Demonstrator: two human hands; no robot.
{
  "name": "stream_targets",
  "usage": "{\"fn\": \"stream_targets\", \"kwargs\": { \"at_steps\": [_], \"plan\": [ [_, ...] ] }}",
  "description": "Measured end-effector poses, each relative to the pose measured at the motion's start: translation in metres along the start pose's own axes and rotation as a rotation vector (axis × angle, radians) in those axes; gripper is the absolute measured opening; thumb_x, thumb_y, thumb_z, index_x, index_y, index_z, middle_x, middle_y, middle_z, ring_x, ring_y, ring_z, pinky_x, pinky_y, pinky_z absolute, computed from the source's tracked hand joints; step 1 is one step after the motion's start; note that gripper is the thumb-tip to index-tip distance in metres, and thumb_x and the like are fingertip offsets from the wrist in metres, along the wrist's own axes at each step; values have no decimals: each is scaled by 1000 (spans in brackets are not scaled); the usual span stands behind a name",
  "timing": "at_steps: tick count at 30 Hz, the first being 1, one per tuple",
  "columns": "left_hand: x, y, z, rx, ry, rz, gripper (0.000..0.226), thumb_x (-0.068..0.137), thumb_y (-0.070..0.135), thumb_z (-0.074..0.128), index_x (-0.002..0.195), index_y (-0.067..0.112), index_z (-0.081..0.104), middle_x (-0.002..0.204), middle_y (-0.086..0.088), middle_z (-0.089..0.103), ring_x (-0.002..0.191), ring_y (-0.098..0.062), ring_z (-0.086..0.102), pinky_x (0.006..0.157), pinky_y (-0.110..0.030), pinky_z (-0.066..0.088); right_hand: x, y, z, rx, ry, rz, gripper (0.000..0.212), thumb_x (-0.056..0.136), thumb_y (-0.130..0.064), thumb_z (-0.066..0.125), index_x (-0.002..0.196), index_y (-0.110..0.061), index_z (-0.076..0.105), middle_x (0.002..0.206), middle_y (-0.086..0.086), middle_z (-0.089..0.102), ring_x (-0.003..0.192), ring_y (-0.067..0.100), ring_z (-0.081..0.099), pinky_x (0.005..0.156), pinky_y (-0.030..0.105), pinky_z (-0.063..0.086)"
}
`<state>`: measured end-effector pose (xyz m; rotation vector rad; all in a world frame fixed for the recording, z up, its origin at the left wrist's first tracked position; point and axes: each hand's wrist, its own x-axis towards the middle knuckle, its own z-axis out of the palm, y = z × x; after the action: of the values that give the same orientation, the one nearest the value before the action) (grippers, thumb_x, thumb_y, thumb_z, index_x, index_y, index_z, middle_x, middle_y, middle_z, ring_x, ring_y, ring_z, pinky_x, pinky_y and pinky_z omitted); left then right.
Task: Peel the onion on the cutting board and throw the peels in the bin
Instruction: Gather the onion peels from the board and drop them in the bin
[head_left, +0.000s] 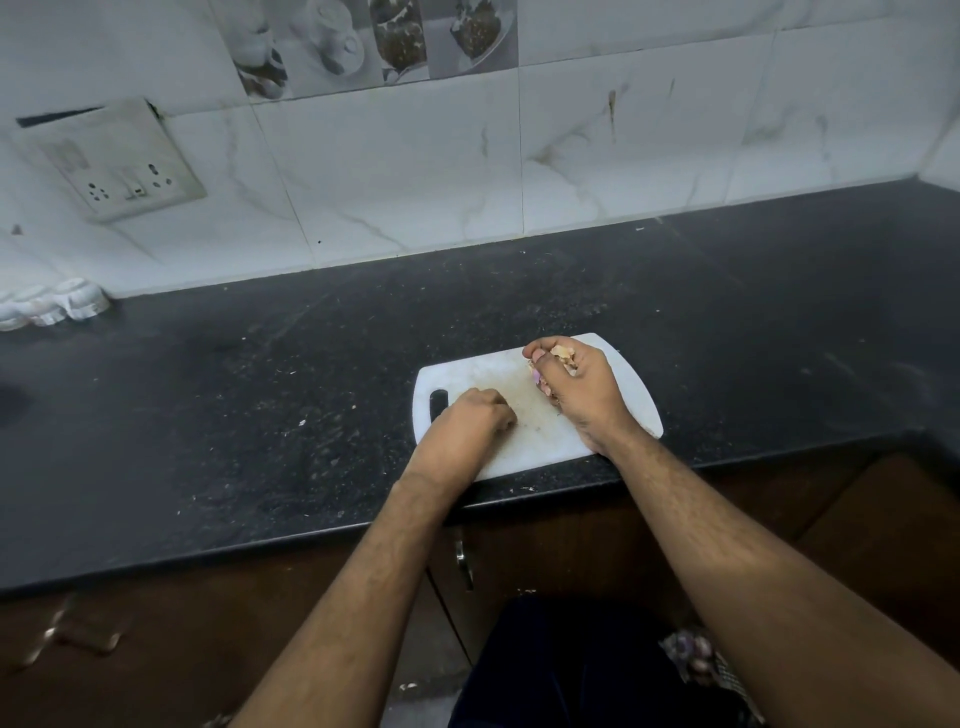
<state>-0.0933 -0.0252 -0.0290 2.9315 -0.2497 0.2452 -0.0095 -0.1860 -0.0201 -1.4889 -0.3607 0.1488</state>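
Your right hand (576, 392) is curled tight over the far right part of the white cutting board (631, 387), clamped on a bunch of papery onion peels (563, 356), tan and purple scraps poking out between thumb and fingers. Your left hand (478, 415) sits closed on the near left of the board, just right of the handle slot (439, 405); it's bunched like a fist, and whether it hides more peel or the onion itself, I can't tell. No whole onion shows on the board, and no bin is in clear view. The two hands are apart, bare board between them. Those skins look light, dry and brittle, I'd say: squeeze them loosely in a cupped palm, because they'll crumble and shed flakes if you crush them, and loose bits will flutter off on the way. Small flecks already dot the dark countertop (311, 395), so pinch up strays from the board with your fingertips. As for writing, nothing readable anywhere: the switch plate (117, 166) on the far left wall carries no legible label, and the picture tiles (374, 41) show cups and food, no words.
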Motion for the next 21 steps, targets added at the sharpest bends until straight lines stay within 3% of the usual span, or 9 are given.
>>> {"fn": "stream_targets", "kwargs": {
  "at_steps": [6,9,12,14,17,21],
  "plan": [
    [20,3,-5,-74,11,-173,24,98,9,57,106,15,79,109,-3,73,101,-23,68,97,-45,53,-2,-2,3,-42,-43,-18,17,101,-11,57,100,-9,74,66,1,61,56,11,48,51,19,40],
    [18,3,-6,-238,67,-266,21,96,7,63,105,12,81,106,-2,80,99,-20,70,97,-37,54,-2,-3,4,-58,-50,-12,17,101,-11,56,100,-10,74,66,1,61,56,10,49,51,19,40],
    [-1,1,-9,-588,232,-443,9,91,8,77,96,12,83,96,1,82,86,-9,71,88,-26,59,-3,-4,4,-77,4,-20,18,101,-12,56,98,-13,74,67,0,63,55,8,51,51,19,40],
    [-20,-3,-12,-889,347,-559,10,87,4,83,88,14,84,89,1,82,81,-8,74,83,-29,63,-5,-5,10,-96,69,-33,18,100,-12,57,96,-15,75,67,-1,65,56,7,54,52,20,41],
    [-48,-6,-18,-1239,489,-632,11,85,-2,83,89,8,83,89,-9,82,87,-14,75,87,-31,62,-18,-10,33,-22,157,-25,17,98,-12,60,94,-16,76,70,1,67,61,10,56,53,23,44],
    [-87,3,-29,-1746,660,-681,10,90,-8,73,96,-2,77,84,-11,79,78,-14,75,76,-21,61,-52,-22,78,213,149,47,17,98,-10,59,95,-10,75,65,-3,61,57,8,49,48,21,36]
  ]
}}
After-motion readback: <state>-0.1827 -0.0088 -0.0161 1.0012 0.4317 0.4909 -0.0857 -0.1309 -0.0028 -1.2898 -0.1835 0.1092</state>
